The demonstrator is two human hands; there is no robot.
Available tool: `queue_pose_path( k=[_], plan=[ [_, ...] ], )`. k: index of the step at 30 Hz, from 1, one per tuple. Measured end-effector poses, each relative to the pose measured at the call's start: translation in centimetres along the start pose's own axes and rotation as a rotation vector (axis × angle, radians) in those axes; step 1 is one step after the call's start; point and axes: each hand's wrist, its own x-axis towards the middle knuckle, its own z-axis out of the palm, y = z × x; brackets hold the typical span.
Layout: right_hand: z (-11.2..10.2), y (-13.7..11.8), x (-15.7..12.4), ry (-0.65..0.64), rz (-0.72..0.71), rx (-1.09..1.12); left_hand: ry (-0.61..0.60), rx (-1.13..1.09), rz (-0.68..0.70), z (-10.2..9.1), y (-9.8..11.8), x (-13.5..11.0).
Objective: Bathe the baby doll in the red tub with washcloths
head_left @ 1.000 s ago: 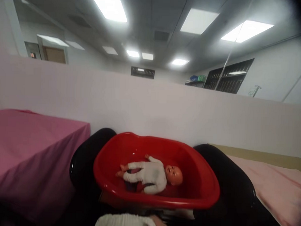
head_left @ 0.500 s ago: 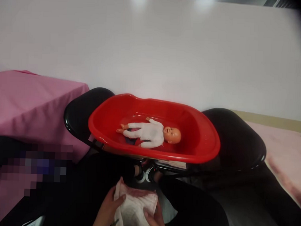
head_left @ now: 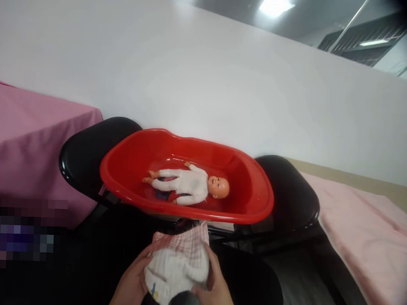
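Over my lap, a white and pink checked cloth [head_left: 179, 263] with a small blue and yellow figure near one corner is spread between both hands. My left hand [head_left: 134, 272] is closed on its left edge, the fingers partly hidden behind it. On the right edge, my right hand [head_left: 215, 282] grips the fabric with its thumb in front. Beyond the hands, a baby doll [head_left: 192, 185] in a white suit lies face up in a red tub [head_left: 255, 207], its head to the right. Some dark fabric [head_left: 162, 194] shows under the doll's legs.
Two black chair seats [head_left: 90, 153], [head_left: 290, 195] stand under the tub's ends. A pink-draped table [head_left: 40, 129] is at the left, and a light pink cloth [head_left: 361, 220] covers a surface at the right. A white wall [head_left: 206, 81] rises behind the tub.
My view has swung right and up, so the tub appears further left. My hands have raised and turned the cloth, bringing out its checked part and the coloured figure. The doll lies as before.
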Motion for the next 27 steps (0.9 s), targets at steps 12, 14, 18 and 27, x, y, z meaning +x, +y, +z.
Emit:
queue_pose_path(
  k=[12,14,18,27],
  plan=[
    [1.1,4.8,2.8,0.227,0.018,-0.487,-0.221,0.497,0.103,-5.7,5.1,3.5],
    [1.8,3.0,4.0,0.169,-0.031,-0.545,-0.178,0.627,0.175,-5.6,6.0,4.1],
    [2.9,0.5,6.3,0.094,-0.050,-0.601,-0.138,0.820,0.299,-5.0,7.6,4.0],
    [3.0,-0.1,7.6,0.072,-0.088,-0.548,-0.007,1.047,0.512,-5.0,6.3,3.9]
  ],
)
